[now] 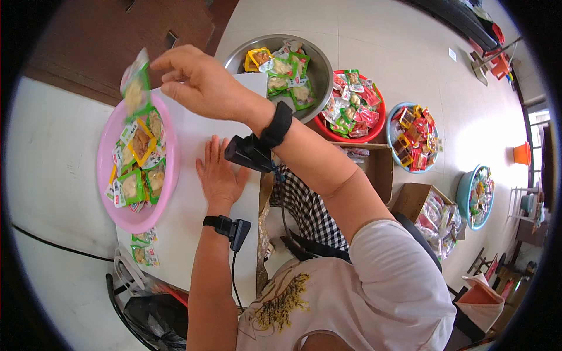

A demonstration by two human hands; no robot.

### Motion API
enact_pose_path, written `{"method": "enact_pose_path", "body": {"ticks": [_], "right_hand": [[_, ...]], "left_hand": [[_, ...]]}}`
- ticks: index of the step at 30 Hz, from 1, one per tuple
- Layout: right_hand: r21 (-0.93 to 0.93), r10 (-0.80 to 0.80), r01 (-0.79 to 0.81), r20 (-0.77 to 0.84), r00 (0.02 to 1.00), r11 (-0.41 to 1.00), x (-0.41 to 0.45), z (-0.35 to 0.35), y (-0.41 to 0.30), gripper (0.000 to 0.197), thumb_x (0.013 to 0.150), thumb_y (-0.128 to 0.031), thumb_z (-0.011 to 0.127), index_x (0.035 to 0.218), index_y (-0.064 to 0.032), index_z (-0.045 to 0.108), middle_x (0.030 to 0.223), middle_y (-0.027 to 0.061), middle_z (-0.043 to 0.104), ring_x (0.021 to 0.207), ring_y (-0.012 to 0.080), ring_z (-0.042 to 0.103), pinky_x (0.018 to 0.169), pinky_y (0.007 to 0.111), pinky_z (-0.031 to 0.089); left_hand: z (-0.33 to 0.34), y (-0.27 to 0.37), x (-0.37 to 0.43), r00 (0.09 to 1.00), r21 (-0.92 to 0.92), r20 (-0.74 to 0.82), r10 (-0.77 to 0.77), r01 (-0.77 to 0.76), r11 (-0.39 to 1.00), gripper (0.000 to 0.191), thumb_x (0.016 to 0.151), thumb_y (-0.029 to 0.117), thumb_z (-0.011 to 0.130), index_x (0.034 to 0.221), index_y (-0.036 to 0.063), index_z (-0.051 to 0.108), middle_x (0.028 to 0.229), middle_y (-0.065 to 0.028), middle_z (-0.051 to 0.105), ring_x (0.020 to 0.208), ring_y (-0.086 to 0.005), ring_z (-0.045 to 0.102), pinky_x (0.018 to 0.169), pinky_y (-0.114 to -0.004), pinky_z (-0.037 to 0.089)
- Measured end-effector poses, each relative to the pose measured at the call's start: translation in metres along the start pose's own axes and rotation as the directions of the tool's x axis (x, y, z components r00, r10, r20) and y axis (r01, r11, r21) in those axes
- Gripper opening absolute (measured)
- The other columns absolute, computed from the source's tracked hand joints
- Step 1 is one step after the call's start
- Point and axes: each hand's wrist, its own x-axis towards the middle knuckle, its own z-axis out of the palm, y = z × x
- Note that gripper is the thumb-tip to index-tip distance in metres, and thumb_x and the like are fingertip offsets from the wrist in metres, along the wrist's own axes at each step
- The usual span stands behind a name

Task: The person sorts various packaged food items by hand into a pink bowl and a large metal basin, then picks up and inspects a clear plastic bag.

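My right hand (197,83) is raised over the white table, its fingers apart. Just beyond its fingertips, a blurred green-edged food packet (136,90) is in the air above the far end of a pink oval basin (102,175); whether a fingertip still touches it is hard to see. Inside the basin lie several sealed packets, such as a yellow-edged one (141,142) and a green-edged one (130,188). My left hand (221,177) rests flat on the white tabletop (184,245), fingers spread, holding nothing.
Beside the table, a steel bowl (322,66) holds packets. Further right are a red basin (381,118), a blue basin (389,145) and a teal basin (463,197), all with packets. Cardboard boxes (381,175) stand near my side. Two packets (145,254) lie near the pink basin.
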Motion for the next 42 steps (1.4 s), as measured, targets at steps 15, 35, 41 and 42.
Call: {"method": "enact_pose_path", "body": {"ticks": [15,35,41,42], "right_hand": [[-0.045,0.821,-0.969,-0.522,0.232,0.245,-0.2,-0.215,0.098,0.049,0.074,-0.017,0.075,0.113,0.0027,0.052,0.098,0.0167,0.064,0.086,0.0233,0.063,0.07,0.035,0.051],[0.793,0.99,-0.605,-0.129,-0.05,0.073,-0.261,-0.221,0.132,0.019,0.083,-0.001,0.055,0.101,0.0035,0.055,0.09,0.0138,0.062,0.077,0.0274,0.064,0.066,0.04,0.054],[0.806,0.974,-0.558,-0.225,0.016,0.196,-0.245,-0.293,0.066,0.017,0.084,-0.003,0.057,0.099,0.0044,0.056,0.094,0.0135,0.064,0.087,0.022,0.063,0.072,0.036,0.053],[0.618,0.954,-0.735,-0.266,0.138,0.279,-0.239,-0.31,0.046,0.02,0.081,-0.002,0.059,0.1,0.0036,0.057,0.093,0.0132,0.064,0.085,0.0211,0.063,0.071,0.035,0.053]], "left_hand": [[-0.003,-0.003,-0.008,0.994,-0.017,0.07,-0.08,0.081,0.997,0.074,0.082,0.036,0.062,0.143,0.0063,0.033,0.153,-0.0143,0.024,0.142,-0.0307,0.021,0.111,-0.057,0.014],[-0.009,0.007,0.002,0.995,-0.057,0.083,-0.052,0.057,0.997,0.074,0.082,0.037,0.061,0.143,0.0061,0.033,0.153,-0.0151,0.023,0.142,-0.0312,0.019,0.112,-0.056,0.012],[-0.007,0.005,-0.002,0.997,-0.068,0.051,-0.054,0.057,0.996,0.072,0.082,0.037,0.062,0.141,0.0055,0.036,0.153,-0.0138,0.026,0.142,-0.0296,0.02,0.112,-0.055,0.013],[-0.009,0.006,-0.003,0.998,-0.052,0.033,-0.05,0.052,0.997,0.071,0.082,0.036,0.062,0.141,0.0056,0.037,0.152,-0.0137,0.027,0.142,-0.0294,0.021,0.112,-0.055,0.014]]}}
